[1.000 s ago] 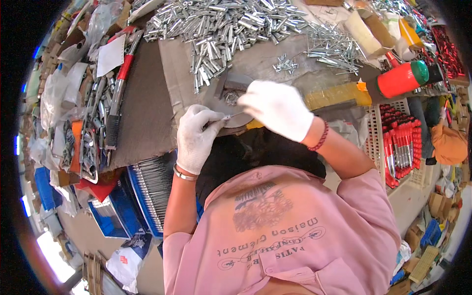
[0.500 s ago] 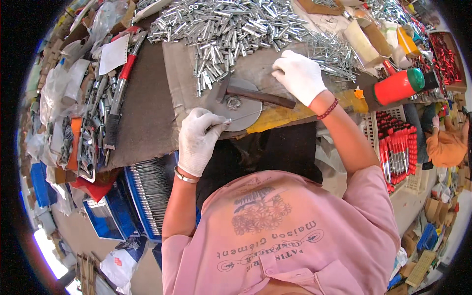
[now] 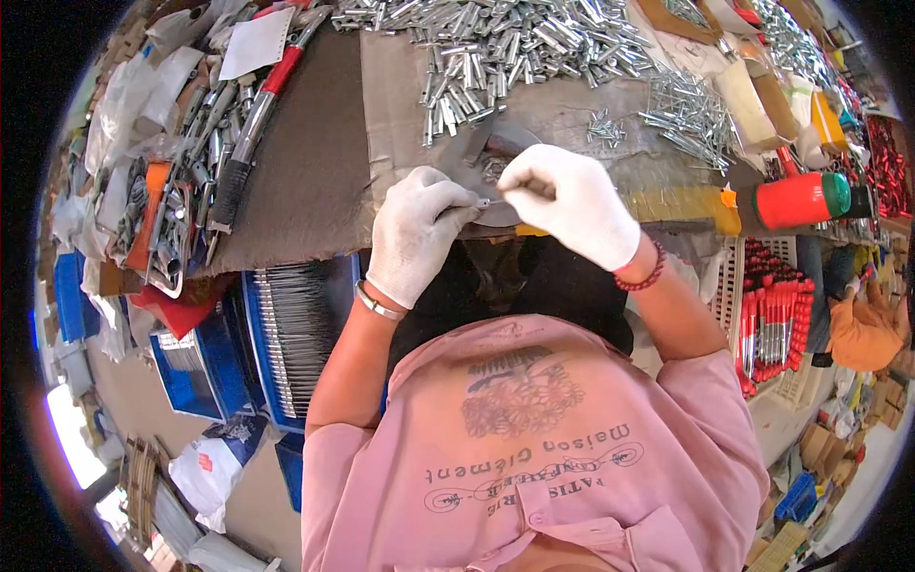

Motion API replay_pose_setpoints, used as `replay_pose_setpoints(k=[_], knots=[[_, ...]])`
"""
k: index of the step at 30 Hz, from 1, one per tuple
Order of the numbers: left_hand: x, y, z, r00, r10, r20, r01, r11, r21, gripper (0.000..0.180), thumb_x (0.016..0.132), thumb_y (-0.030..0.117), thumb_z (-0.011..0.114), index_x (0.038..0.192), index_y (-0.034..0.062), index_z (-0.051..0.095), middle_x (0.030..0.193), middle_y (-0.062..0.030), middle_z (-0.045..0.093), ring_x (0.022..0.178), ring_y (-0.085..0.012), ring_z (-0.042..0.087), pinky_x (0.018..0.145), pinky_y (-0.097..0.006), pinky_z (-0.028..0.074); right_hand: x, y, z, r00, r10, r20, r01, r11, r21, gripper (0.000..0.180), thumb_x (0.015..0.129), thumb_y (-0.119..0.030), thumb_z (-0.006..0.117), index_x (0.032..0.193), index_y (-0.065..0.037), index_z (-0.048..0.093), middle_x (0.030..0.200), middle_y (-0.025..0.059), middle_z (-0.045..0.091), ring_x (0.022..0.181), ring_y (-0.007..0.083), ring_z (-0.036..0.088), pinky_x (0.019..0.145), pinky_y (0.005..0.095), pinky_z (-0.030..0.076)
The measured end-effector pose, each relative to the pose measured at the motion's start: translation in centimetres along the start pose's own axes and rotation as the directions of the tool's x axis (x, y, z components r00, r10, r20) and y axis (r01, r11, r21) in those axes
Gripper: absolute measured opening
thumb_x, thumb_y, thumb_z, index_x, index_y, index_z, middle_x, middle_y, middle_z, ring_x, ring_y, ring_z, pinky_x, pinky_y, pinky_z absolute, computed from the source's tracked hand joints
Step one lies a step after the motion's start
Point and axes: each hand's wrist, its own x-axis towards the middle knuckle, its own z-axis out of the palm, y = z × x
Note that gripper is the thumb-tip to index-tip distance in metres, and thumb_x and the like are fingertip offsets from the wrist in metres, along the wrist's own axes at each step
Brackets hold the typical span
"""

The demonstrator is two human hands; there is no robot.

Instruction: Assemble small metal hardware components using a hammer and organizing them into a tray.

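Observation:
My left hand (image 3: 419, 229), in a white glove, pinches a thin metal rod (image 3: 489, 202) between thumb and forefinger. Just right of it, my gloved right hand (image 3: 575, 205) has its fingers curled together at the rod's far end. Whatever those fingers hold is hidden. Both hands are over the near edge of a round grey metal plate (image 3: 502, 218). A hammer (image 3: 503, 146) lies across that plate, its handle mostly covered by my right hand. Beyond lie a heap of shiny metal sleeves (image 3: 534, 52), a small cluster of pins (image 3: 605, 129) and a larger pile of pins (image 3: 686, 112).
Assorted tools and plastic bags (image 3: 124, 105) crowd the left side of the bench. A red bottle with a green end (image 3: 796, 200) lies at right. Below the bench stand a blue bin of metal rods (image 3: 286, 334) and a crate of red-ended tools (image 3: 774, 305). Another person in orange (image 3: 863, 329) is far right.
My right hand has come from beside the pin pile to the left hand's fingertips, now covering much of the hammer. My left hand still pinches the rod. The whole view has shifted somewhat.

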Motion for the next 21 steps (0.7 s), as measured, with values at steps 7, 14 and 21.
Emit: replay_pose_setpoints(k=[7, 14, 21], knots=[[-0.3, -0.7, 0.4, 1.000, -0.014, -0.015, 0.014, 1.000, -0.025, 0.010, 0.079, 0.010, 0.082, 0.086, 0.0092, 0.076, 0.087, -0.0103, 0.066, 0.087, -0.0341, 0.067, 0.076, -0.044, 0.053, 0.0, 0.3, 2.3, 0.984, -0.170, -0.045, 0.160, 0.972, -0.169, 0.012, 0.085, -0.002, 0.075, 0.096, -0.006, 0.073, 0.101, 0.0093, 0.071, 0.091, 0.0296, 0.071, 0.079, 0.0356, 0.058], [-0.3, -0.4, 0.1, 0.999, 0.015, -0.031, -0.015, 1.000, 0.005, 0.010, 0.079, 0.011, 0.082, 0.087, 0.0094, 0.076, 0.088, -0.0101, 0.066, 0.087, -0.0340, 0.067, 0.076, -0.044, 0.053, 0.1, 0.5, 2.7, 0.985, -0.171, -0.036, 0.162, 0.970, -0.180, 0.010, 0.086, -0.004, 0.075, 0.095, -0.008, 0.074, 0.102, 0.0091, 0.071, 0.093, 0.0297, 0.071, 0.081, 0.0362, 0.058], [-0.1, -0.7, 0.2, 1.000, 0.015, -0.026, -0.016, 0.999, -0.040, 0.010, 0.080, 0.010, 0.082, 0.087, 0.0087, 0.076, 0.087, -0.0102, 0.066, 0.085, -0.0333, 0.067, 0.075, -0.043, 0.053, -0.3, 0.4, 2.2, 0.969, -0.245, -0.018, 0.227, 0.921, -0.317, 0.015, 0.083, -0.008, 0.078, 0.098, -0.010, 0.075, 0.103, 0.0072, 0.071, 0.095, 0.0281, 0.071, 0.083, 0.0374, 0.058]])
